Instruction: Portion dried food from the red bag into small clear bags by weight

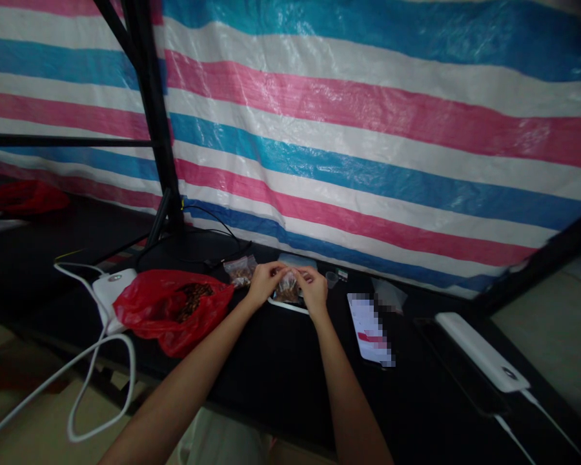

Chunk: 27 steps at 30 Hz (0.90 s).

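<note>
Both hands meet at a small clear plastic bag (288, 290) with brown bits inside. My left hand (265, 281) pinches its upper left edge between thumb and fingers. On the other side, my right hand (314, 288) pinches the upper right edge. Under the bag lies a flat device with a white rim (290, 308), mostly covered; its kind is not clear. A second filled zip bag (241, 270) rests just left of my left hand. Further left, a red plastic bag (148, 310) gapes around a heap of brown beans or nuts (193, 301).
A small clear cup (332, 279) stands right of my hands. Beyond it lie a lit phone (368, 329), a clear bag (390, 296), a dark phone (458, 365) and a white power bank (483, 352). A white cabled device (113, 290) sits left. Striped sheeting (343, 129) hangs behind.
</note>
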Each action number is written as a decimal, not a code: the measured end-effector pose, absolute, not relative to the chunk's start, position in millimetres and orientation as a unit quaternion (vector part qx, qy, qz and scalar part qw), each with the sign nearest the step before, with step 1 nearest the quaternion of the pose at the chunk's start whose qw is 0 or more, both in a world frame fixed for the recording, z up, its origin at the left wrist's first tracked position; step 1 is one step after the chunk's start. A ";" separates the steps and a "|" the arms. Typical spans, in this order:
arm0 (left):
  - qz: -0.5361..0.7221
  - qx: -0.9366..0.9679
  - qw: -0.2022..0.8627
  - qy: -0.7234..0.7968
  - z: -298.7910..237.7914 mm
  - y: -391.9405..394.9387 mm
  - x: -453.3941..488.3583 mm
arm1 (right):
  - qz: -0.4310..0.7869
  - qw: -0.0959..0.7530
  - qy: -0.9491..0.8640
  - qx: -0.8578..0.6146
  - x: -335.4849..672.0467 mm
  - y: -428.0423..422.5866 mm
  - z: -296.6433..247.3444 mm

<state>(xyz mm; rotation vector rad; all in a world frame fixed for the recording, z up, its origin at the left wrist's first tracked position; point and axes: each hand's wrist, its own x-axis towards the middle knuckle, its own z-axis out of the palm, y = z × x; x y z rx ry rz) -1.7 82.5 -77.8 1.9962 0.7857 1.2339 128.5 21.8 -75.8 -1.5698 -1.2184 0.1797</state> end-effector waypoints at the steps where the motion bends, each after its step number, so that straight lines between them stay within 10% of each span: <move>1: 0.483 0.746 0.347 0.301 -79.6 84.6 -1.1 | 0.089 0.555 -0.501 -0.658 129.3 22.8 -77.1; 15: 0.517 0.678 0.427 0.302 -83.2 90.9 1.3 | 0.234 0.658 -0.488 -0.523 124.6 26.0 -78.6; 27: 0.503 0.673 0.247 0.483 -69.1 96.1 -18.7 | 0.048 0.593 -0.509 -0.622 140.5 6.0 -44.0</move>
